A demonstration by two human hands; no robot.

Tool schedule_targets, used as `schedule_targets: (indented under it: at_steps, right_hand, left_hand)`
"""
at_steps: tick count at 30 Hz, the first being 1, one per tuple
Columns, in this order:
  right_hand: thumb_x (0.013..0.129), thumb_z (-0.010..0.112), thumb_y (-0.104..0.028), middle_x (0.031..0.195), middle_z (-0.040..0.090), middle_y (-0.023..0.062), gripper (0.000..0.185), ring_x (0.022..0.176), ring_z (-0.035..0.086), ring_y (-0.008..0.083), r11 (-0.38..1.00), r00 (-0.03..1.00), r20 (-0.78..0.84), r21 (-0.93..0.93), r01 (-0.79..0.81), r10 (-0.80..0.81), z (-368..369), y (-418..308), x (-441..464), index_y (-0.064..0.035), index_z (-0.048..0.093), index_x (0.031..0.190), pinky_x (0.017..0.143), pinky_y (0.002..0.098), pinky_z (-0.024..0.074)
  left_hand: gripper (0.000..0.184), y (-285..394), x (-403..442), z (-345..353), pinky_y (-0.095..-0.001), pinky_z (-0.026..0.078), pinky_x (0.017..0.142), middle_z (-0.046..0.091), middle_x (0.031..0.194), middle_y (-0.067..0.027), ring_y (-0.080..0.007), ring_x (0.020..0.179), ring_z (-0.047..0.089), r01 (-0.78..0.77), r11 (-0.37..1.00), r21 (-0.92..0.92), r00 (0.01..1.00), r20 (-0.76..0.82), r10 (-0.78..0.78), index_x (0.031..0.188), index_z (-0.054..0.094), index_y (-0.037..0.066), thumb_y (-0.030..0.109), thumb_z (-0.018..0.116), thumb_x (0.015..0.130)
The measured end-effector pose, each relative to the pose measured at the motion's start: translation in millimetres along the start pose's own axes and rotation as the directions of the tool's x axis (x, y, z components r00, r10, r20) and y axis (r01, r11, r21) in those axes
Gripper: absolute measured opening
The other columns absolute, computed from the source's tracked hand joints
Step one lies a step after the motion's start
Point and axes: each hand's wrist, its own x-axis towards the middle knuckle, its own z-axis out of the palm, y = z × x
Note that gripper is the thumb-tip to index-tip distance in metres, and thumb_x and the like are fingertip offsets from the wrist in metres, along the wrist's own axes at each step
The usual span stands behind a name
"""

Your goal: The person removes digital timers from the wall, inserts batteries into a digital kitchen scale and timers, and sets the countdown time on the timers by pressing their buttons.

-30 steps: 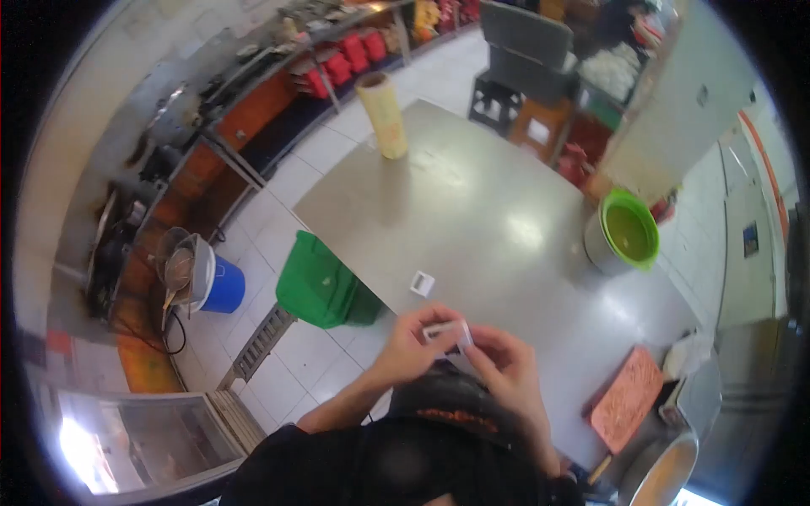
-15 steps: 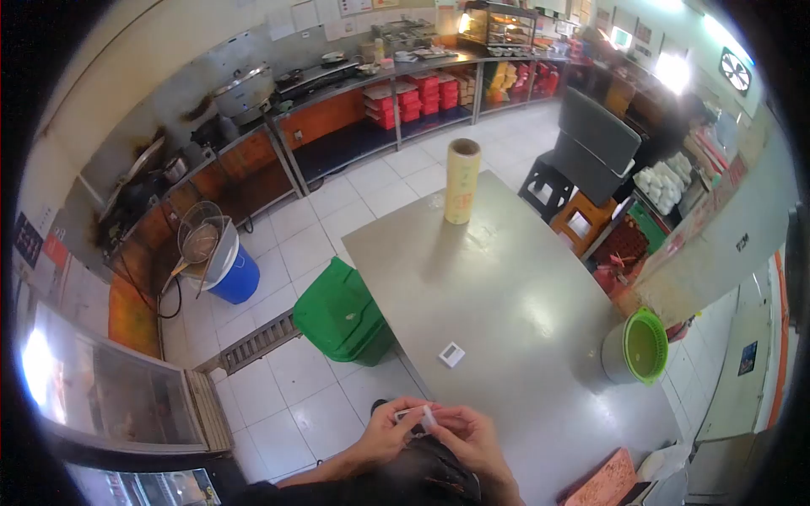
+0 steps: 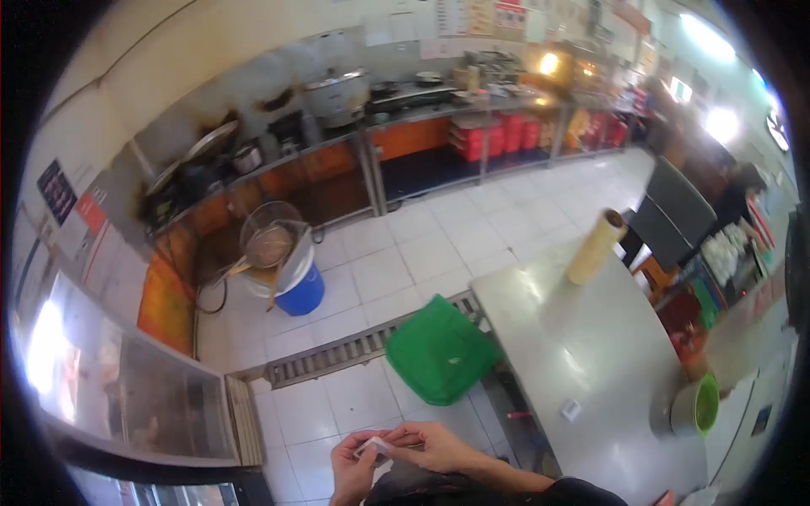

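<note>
Both hands meet low in the view, in front of a dark garment. My left hand (image 3: 354, 458) has its fingers closed on a small white object (image 3: 376, 445), too small to identify. The fingertips of my right hand (image 3: 429, 446) pinch the same object from the other side. To the right, a small white device with a dark display (image 3: 570, 410) lies on the metal table (image 3: 540, 337). A yellowish roll (image 3: 596, 246) stands near the table's far end.
A green bin (image 3: 440, 350) stands against the table's left side, beside a floor drain (image 3: 333, 352). Further left is a blue bucket (image 3: 301, 291) with strainers. A pot with a green basket (image 3: 705, 405) sits at the table's right. A glass-fronted cabinet (image 3: 143, 379) is at lower left.
The view has swung left and up, so the table now appears further right. My hands have shifted left in view, still together on the small white object.
</note>
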Motion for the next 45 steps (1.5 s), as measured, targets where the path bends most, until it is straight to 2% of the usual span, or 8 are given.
schedule_targets:
  at_steps: [9,20,26,28,30,32,35,45]
  right_hand:
    - [0.093,0.069,-0.005,0.11,0.071,0.0124,0.021,0.105,0.066,0.0156,0.999,0.972,0.233,-0.032,-0.016,0.023,59.9,-20.8,207.4,0.0023,0.064,0.112,0.091,0.0318,0.0546]
    - [0.091,0.072,-0.006,0.102,0.073,0.0143,0.022,0.1,0.069,0.0171,0.999,0.996,-0.084,-0.037,-0.012,0.009,-75.7,-91.2,470.9,0.0058,0.065,0.108,0.087,0.0303,0.0557]
    - [0.091,0.069,-0.007,0.101,0.073,0.0163,0.027,0.099,0.07,0.0191,0.966,0.924,-0.334,0.105,0.235,-0.189,-181.6,-191.7,630.1,0.0043,0.062,0.114,0.085,0.032,0.0567]
    - [0.092,0.067,-0.013,0.098,0.073,0.018,0.03,0.095,0.073,0.023,0.957,0.921,-0.301,-0.23,0.18,-0.245,-224.0,-222.5,662.7,0.0034,0.061,0.117,0.084,0.0339,0.0572]
    - [0.093,0.065,-0.019,0.094,0.073,0.0193,0.03,0.088,0.074,0.0277,0.932,0.862,-0.418,-0.33,0.151,-0.288,-268.8,-250.5,684.2,0.0018,0.061,0.115,0.081,0.0362,0.0577]
    - [0.093,0.065,-0.021,0.091,0.073,0.0196,0.027,0.084,0.074,0.03,0.946,0.844,-0.494,-0.321,0.045,-0.208,-319.5,-289.2,699.7,0.0009,0.062,0.109,0.077,0.0374,0.0574]
    - [0.093,0.068,-0.02,0.09,0.073,0.0177,0.025,0.083,0.072,0.0231,0.92,0.782,-0.583,-0.389,-0.033,-0.219,-401.1,-315.8,726.6,0.0018,0.061,0.102,0.074,0.0344,0.0561]
    - [0.09,0.074,-0.023,0.081,0.073,0.0118,0.026,0.08,0.067,0.0124,0.954,0.559,-0.802,-0.292,-0.06,-0.21,-658.3,-451.3,780.2,0.0003,0.063,0.091,0.068,0.0289,0.0527]
  left_hand:
    - [0.019,78.3,104.5,-156.2,-0.0335,0.055,0.09,0.07,0.112,-0.0158,-0.0185,0.1,0.067,0.001,0.986,0.169,0.996,-0.088,0.014,0.109,0.064,-0.006,-0.001,0.055,0.092]
    - [0.021,115.4,442.7,-174.0,-0.0312,0.056,0.085,0.068,0.117,-0.0157,-0.0187,0.1,0.067,0.091,0.99,-0.11,0.996,0.028,-0.088,0.114,0.063,-0.002,0.001,0.052,0.097]
    - [0.024,185.5,650.9,-127.2,-0.0286,0.057,0.081,0.067,0.114,-0.0106,-0.0156,0.097,0.065,0.063,0.993,-0.099,0.99,-0.119,-0.075,0.121,0.058,0.0,0.016,0.054,0.104]
    - [0.023,200.0,718.8,-100.6,-0.0318,0.054,0.088,0.066,0.116,-0.0113,-0.0181,0.101,0.064,0.154,0.988,-0.028,0.988,-0.012,-0.154,0.12,0.055,0.0,0.018,0.049,0.106]
    - [0.023,209.4,778.8,-56.7,-0.035,0.05,0.095,0.066,0.114,-0.0125,-0.0201,0.105,0.063,-0.128,0.987,0.102,0.987,0.114,0.116,0.116,0.053,-0.001,0.019,0.045,0.107]
    - [0.022,211.3,844.7,-23.5,-0.0352,0.048,0.096,0.064,0.118,-0.016,-0.0215,0.106,0.063,-0.167,0.973,0.16,0.959,0.254,0.123,0.112,0.05,-0.001,0.019,0.042,0.108]
    - [0.019,225.4,942.7,35.9,-0.0365,0.049,0.097,0.057,0.127,-0.0231,-0.0247,0.108,0.062,-0.367,0.914,0.175,0.781,0.592,0.2,0.114,0.044,-0.002,0.016,0.04,0.107]
    - [0.021,294.5,1206.4,270.2,-0.0373,0.05,0.091,0.058,0.122,-0.0247,-0.0284,0.105,0.062,-0.455,0.877,0.154,0.411,0.91,0.054,0.112,0.047,-0.004,0.016,0.045,0.106]
